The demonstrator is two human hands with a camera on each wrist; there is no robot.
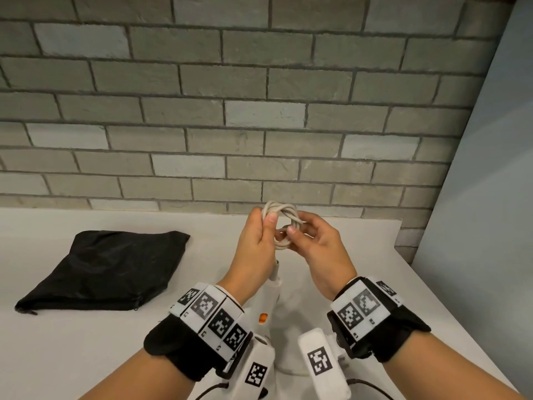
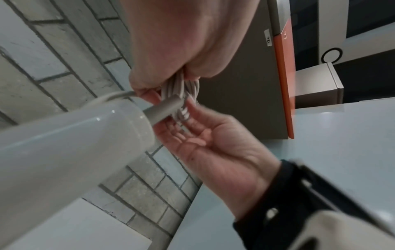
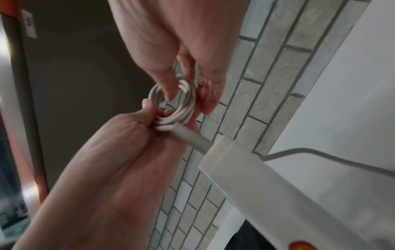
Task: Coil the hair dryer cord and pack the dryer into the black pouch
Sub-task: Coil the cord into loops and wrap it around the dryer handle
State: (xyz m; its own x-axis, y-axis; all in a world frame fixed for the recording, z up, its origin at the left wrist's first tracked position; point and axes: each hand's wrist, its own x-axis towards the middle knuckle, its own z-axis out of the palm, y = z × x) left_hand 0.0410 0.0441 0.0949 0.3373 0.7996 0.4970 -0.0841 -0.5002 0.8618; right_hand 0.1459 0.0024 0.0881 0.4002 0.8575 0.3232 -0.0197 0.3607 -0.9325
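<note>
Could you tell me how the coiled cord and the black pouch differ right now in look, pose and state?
The coiled cord is off-white and wound into a small round bundle; the black pouch is dark fabric lying flat and slack. The cord is held up above the table by the left hand and right hand; the pouch rests on the table, untouched, off to the left. The cord joins the hair dryer; the pouch lies apart from it.

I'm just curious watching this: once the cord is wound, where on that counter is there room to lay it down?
Bare white counter lies in front of the black pouch, and more between the pouch and the left hand. It is crowded under both hands, where the hair dryer lies below the cord coil that the right hand also grips.
</note>
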